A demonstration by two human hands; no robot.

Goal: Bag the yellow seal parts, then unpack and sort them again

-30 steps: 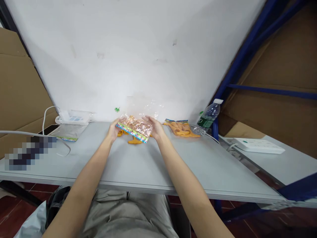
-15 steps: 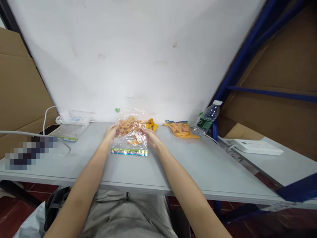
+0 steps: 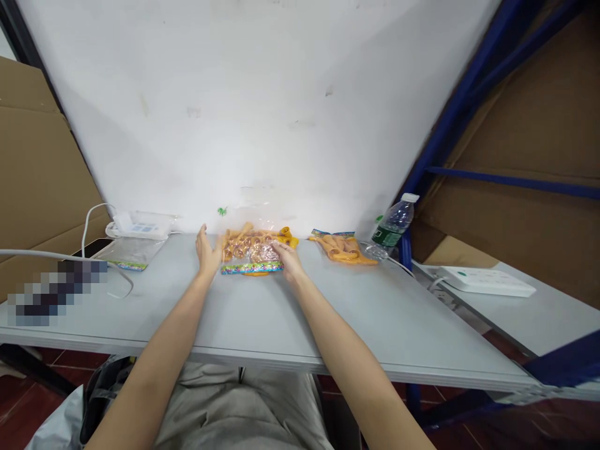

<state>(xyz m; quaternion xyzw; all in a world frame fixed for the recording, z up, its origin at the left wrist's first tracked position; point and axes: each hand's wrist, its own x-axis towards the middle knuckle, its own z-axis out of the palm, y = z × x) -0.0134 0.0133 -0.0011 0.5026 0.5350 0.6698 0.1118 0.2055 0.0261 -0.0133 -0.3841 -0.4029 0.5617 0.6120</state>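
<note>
A clear plastic bag (image 3: 265, 250) with a colourful printed strip along its lower edge is at the middle of the table, near the wall. Yellow-orange pipe-shaped pieces (image 3: 285, 232) show through and beside it; whether some lie inside it or all behind it I cannot tell. My right hand (image 3: 289, 261) pinches the bag's right side, thumb on its front. On the left side my left hand (image 3: 207, 251) has its fingers stretched up and apart, next to the bag's edge. Farther right lies another bag of orange pieces (image 3: 341, 247).
A flat clear bag (image 3: 135, 250), a phone (image 3: 99, 245) and a white power strip (image 3: 143, 226) with cables are at the left. A plastic bottle (image 3: 394, 222) leans at the back right by a blue post. Another power strip (image 3: 487, 281) lies on the right-hand surface.
The bag's printed strip has moved up and slightly right, and the bag looks shorter from the front. My left hand has come off the bag's side and its fingers have opened.
</note>
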